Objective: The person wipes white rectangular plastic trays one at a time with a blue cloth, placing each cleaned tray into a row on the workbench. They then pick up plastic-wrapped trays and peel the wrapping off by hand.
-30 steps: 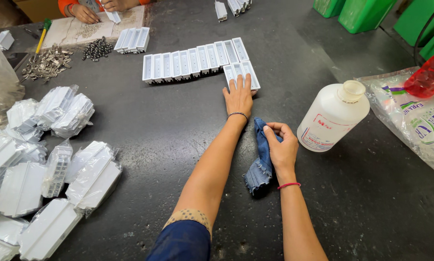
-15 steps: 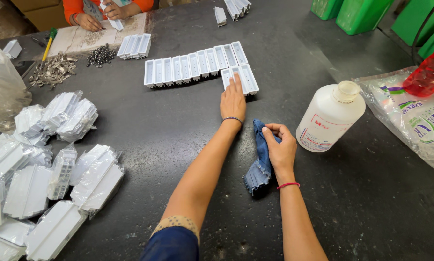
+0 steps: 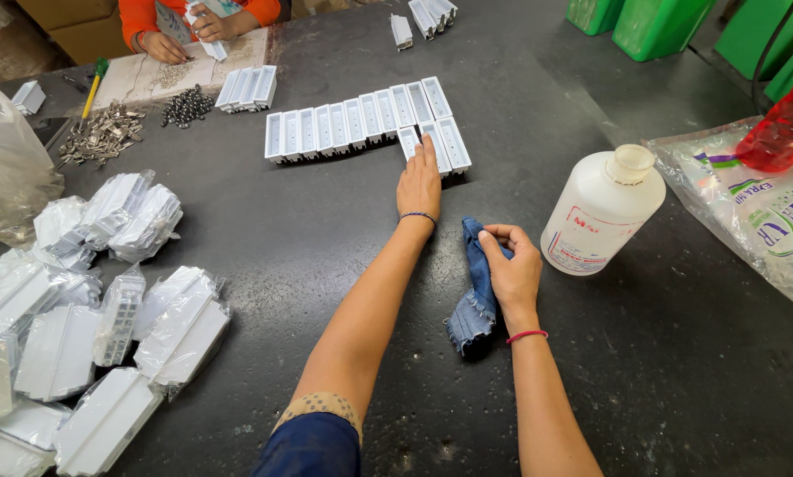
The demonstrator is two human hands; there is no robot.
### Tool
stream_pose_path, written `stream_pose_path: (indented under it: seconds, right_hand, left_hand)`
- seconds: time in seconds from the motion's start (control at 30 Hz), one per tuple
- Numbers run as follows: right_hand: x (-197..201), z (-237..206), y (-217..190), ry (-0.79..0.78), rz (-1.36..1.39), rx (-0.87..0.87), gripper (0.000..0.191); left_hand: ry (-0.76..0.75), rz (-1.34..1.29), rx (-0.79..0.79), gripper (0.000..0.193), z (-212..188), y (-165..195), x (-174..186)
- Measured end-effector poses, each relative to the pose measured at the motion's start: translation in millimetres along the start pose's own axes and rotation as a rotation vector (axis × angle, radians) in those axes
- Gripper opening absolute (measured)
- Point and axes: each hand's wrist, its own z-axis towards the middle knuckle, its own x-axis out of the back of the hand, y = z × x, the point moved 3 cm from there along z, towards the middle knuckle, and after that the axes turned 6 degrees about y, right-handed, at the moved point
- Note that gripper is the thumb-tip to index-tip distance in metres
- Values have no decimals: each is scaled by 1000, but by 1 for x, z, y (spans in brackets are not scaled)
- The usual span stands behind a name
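Little has shifted since earlier; left hand (image 3: 419, 183) stays flat, grip open, fingertips touching white trays (image 3: 433, 146) mid-table; right hand (image 3: 512, 269) keeps its grip closed on blue cloth (image 3: 476, 300); white bottle (image 3: 601, 212) just beside it.

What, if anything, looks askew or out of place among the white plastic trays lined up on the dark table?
Three small white rectangular plastic trays sit below the right end of the long row of white trays, breaking the line. The left hand touches the leftmost. Nothing looks spilled or damaged.
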Motion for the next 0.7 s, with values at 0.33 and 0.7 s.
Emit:
stream_pose_path:
  seconds: [0.33,0.7]
  right_hand:
    - [0,0,1,-2,9,16,21]
    - [1,1,1,-4,10,4,22]
  left_hand:
    - [-17,-121,-89,65,-4,-9,3]
    - [-92,-252,-191,97,-14,-27,19]
